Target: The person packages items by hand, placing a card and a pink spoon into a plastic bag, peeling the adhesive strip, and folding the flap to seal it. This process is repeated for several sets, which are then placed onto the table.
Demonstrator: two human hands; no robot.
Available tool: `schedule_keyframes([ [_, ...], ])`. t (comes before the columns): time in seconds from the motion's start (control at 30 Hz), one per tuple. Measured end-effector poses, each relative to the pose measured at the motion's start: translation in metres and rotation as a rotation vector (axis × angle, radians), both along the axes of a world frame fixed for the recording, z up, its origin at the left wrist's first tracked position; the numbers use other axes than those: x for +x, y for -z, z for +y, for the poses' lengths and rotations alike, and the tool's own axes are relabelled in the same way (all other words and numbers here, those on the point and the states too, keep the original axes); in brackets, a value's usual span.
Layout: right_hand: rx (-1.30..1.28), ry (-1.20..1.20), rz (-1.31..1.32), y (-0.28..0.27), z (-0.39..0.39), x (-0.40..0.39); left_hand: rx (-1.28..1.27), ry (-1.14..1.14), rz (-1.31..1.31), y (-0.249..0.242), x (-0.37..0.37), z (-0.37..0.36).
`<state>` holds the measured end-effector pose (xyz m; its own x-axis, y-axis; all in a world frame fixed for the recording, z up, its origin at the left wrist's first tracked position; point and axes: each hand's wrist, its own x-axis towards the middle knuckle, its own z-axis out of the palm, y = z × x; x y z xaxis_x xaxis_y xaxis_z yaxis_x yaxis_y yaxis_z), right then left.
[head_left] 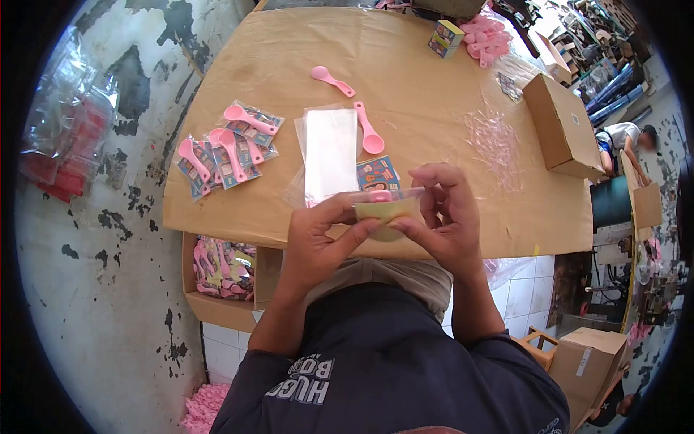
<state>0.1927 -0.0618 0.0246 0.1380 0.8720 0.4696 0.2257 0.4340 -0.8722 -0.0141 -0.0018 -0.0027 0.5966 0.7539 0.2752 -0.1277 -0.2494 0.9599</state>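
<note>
Near the table's front edge, my left hand and my right hand pinch a small clear plastic bag from both sides. Inside it are a pale yellow card and a pink piece, probably part of a spoon. My thumbs press on the card's lower part, and the fingers behind it are partly hidden. Just beyond my hands lie a blue printed card and a stack of clear bags with a white face. Two loose pink measuring spoons rest farther back.
Several bagged pink spoons with cards lie at the left of the brown table. A carton of packed spoons stands below. At the right are a cardboard box, pink strips, a pink spoon pile and another person.
</note>
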Motion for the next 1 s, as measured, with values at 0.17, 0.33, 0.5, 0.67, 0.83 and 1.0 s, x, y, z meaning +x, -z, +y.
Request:
schedule_keyframes([
  [0.17, -0.121, 0.156, -0.36, 0.009, 0.003, 0.011, 0.304, -0.223, -0.22, -0.017, -0.021, 0.025],
  [0.33, -0.205, 0.227, -0.279, 0.018, 0.0, 0.029, 0.57, -0.533, 0.185, -0.029, -0.074, 0.068],
  [0.5, -0.212, 0.279, -0.296, 0.024, -0.002, 0.042, 0.517, -0.73, 0.628, -0.021, -0.095, 0.074],
  [0.67, -0.329, 0.285, -0.353, 0.023, 0.004, 0.037, 0.488, -0.759, 0.554, -0.01, -0.068, 0.063],
  [0.83, -0.523, 0.304, -0.625, 0.025, 0.015, 0.013, 0.536, -0.698, 0.588, 0.005, -0.036, 0.066],
  [1.0, -0.527, 0.373, -0.79, 0.028, 0.019, -0.006, 0.471, -0.666, 0.763, 0.004, -0.016, 0.064],
])
